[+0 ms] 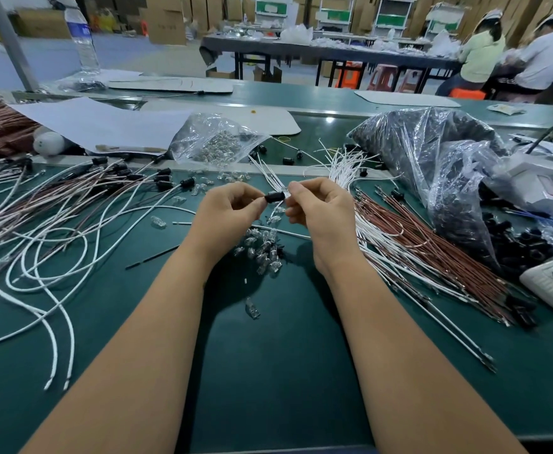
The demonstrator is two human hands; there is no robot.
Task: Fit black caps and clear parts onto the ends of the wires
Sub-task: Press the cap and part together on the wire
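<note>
green mat (268,371) covers the bench, and behind it is a hall with cartons and two seated people at a far table. above the mat the left hand (227,209) pinches a black cap (274,196) with curled fingers, holding it in the air. the right hand (322,208) is just beside it, fingers curled and pinching at the other end of the cap, where something clear and thin white wires (270,173) show; what exactly it holds i cannot tell. under the hands lies a heap of clear parts (263,253). left of the hands, wires with caps (82,198) are spread on the mat. right of them lie brown wires (432,247). farther back are a small bag (218,139) of clear parts and a big bag (432,152) of dark parts.
</note>
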